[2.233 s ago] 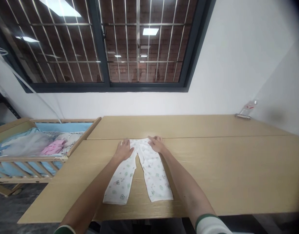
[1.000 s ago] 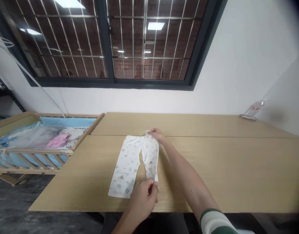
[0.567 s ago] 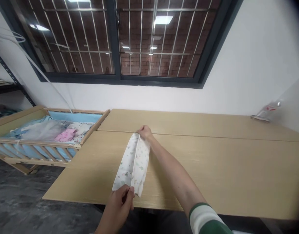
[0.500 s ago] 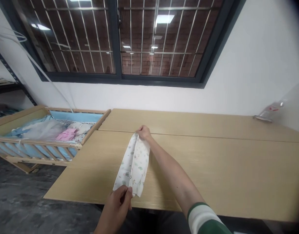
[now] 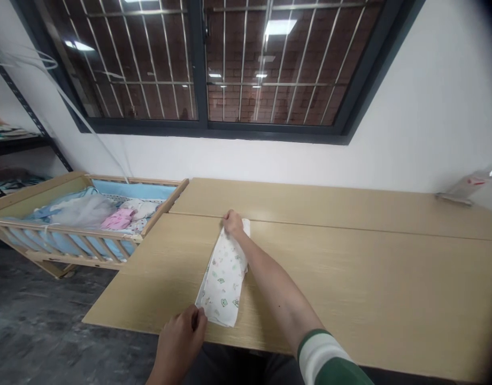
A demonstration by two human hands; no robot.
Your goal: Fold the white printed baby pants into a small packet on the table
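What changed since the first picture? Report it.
The white printed cloth trousers, first spread flat, are folded lengthwise, right leg over left. The bare left hand let go of the waistband, moving to the lower left hem; the bare right hand shifted leftward along the waistband. The slatted wooden crib stayed put.

Legible text, labels, brands, numbers, signs: none. A red marking [image 5: 477, 182] shows on the clear plastic packet [image 5: 463, 188] at the table's [image 5: 370, 278] far right; too blurred to read.

Matt cloth garment [image 5: 224, 278] at six o'clock; satiny wood-look tabletop [image 5: 370, 278] at four; wooden crib [image 5: 164, 209] at nine; shiny metal bars [image 5: 242, 83] at twelve.
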